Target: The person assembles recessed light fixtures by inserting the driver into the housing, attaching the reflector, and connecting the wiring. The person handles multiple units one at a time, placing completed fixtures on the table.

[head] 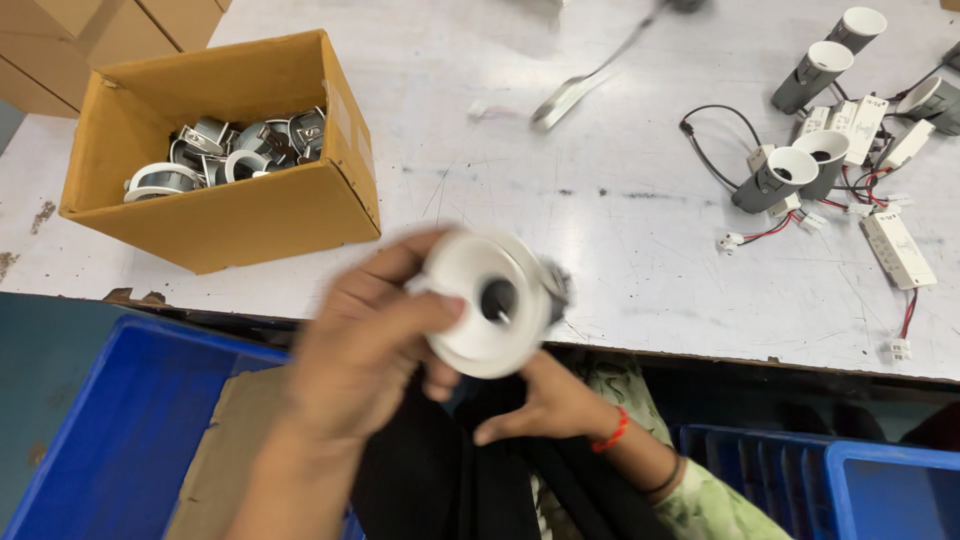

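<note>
The round white downlight housing [488, 303] sits up off the bench, held in front of the person's lap at the near table edge, its open face turned toward the camera so the dark hole in the middle shows. The left hand [365, 345] wraps the rim, thumb across the front, fingers curled behind, a firm grip that keeps the face presented. The right hand [545, 400] comes in from underneath, fingers bent up against the lower back of the fitting, propping it; motion blur hides how tightly it closes.

Out on the scuffed white table [600, 200], an open cardboard box [215, 215] of metal spring-clip rings stands within left reach. On the far right lie finished grey-and-white lamps [790, 170] with white driver units [897, 250] and red-black leads. A blue crate [110, 420] waits below left.
</note>
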